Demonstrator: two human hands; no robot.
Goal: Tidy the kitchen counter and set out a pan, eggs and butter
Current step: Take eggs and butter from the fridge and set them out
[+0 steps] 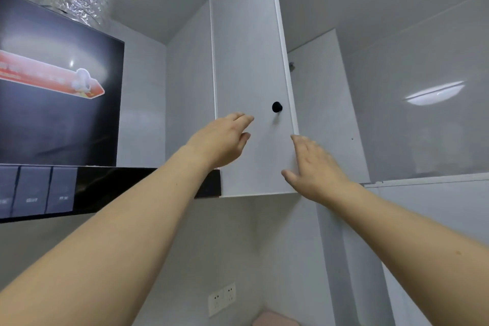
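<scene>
Head view: both hands raised to white cabinet door (251,74), tall, upright, ajar at right edge. Left hand (222,140) released, fingers straight beside black knob (277,107). Right hand (315,169) released, fingertips at door's right edge. Range hood (60,103) sticker and button writing unreadable. Pan, eggs, butter unseen.

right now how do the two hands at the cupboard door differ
The left hand reaches across the face of the cupboard door, fingertips just short of the black knob; the right hand sits lower, at the door's free edge. The left hand shows its back and thumb underneath; the right hand's thumb juts out to the left. Both are open and hold nothing.
</scene>
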